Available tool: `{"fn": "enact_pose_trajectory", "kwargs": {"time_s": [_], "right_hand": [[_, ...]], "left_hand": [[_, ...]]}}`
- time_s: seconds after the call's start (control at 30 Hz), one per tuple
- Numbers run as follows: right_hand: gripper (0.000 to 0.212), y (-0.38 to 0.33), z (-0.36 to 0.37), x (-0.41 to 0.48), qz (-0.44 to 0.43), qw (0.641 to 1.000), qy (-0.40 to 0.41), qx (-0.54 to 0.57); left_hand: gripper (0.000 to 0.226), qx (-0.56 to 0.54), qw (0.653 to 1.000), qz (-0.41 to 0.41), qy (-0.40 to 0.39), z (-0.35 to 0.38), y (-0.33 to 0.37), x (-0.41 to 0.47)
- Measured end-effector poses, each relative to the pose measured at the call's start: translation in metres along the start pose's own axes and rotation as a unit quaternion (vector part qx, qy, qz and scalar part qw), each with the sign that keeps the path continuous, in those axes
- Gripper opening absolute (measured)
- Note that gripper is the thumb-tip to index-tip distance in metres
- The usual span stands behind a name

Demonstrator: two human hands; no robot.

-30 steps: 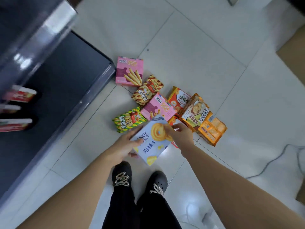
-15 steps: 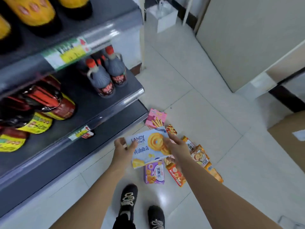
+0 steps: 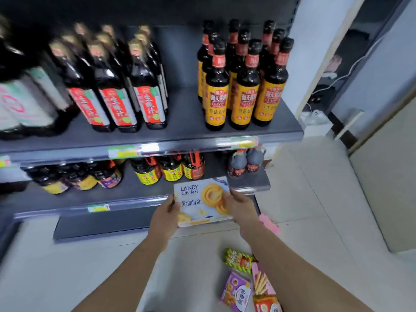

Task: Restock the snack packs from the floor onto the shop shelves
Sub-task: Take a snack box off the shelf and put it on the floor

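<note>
A light blue cookie box (image 3: 200, 202) with yellow butter cookies printed on it is held upright in front of the lower shelf (image 3: 126, 194). My left hand (image 3: 165, 212) grips its left edge and my right hand (image 3: 242, 207) grips its right edge. On the floor under my right arm lie more snack packs: a green pack (image 3: 237, 260), a purple box (image 3: 236, 291), a pink stick-biscuit box (image 3: 261, 280), an orange pack (image 3: 266, 305) and a pink box (image 3: 269, 224) partly hidden by my arm.
Dark sauce bottles fill the upper shelf (image 3: 157, 136), red-labelled ones (image 3: 117, 104) at left and yellow-labelled ones (image 3: 243, 95) at right. Smaller bottles (image 3: 171, 171) and two grey jugs (image 3: 245, 164) stand on the lower shelf. A dark bottom shelf (image 3: 101, 224) lies near the tiled floor (image 3: 315, 199).
The view has swung up from the floor to the shelves. Both hands have lifted the cookie box from the snack pile up to the front of the lower shelf.
</note>
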State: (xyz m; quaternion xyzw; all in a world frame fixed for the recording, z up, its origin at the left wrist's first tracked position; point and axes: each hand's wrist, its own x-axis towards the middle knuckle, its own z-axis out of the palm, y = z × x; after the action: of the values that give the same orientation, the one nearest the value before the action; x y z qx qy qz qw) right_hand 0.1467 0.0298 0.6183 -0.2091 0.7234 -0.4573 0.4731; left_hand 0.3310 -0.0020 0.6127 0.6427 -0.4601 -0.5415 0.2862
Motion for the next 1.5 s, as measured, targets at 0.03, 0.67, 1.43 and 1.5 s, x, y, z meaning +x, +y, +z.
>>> {"fn": "enact_pose_trajectory", "kwargs": {"time_s": [0.03,0.67,1.43,1.5], "right_hand": [[0.031,-0.007,0.016,-0.007,-0.014,1.000,-0.014,-0.016],[0.032,-0.079,0.335,-0.216,-0.231,0.929,-0.247,-0.149],[0.026,-0.137,0.602,-0.459,-0.329,0.770,-0.535,-0.115],[0.026,-0.142,0.619,-0.476,-0.335,0.749,-0.561,-0.110]], "left_hand": [[0.026,-0.011,1.000,-0.001,0.012,-0.019,0.001,-0.004],[0.033,-0.083,0.955,0.038,0.283,-0.383,-0.023,-0.127],[0.041,-0.139,0.790,0.050,0.595,-0.654,-0.022,-0.297],[0.044,-0.149,0.766,0.047,0.623,-0.668,-0.018,-0.307]]}}
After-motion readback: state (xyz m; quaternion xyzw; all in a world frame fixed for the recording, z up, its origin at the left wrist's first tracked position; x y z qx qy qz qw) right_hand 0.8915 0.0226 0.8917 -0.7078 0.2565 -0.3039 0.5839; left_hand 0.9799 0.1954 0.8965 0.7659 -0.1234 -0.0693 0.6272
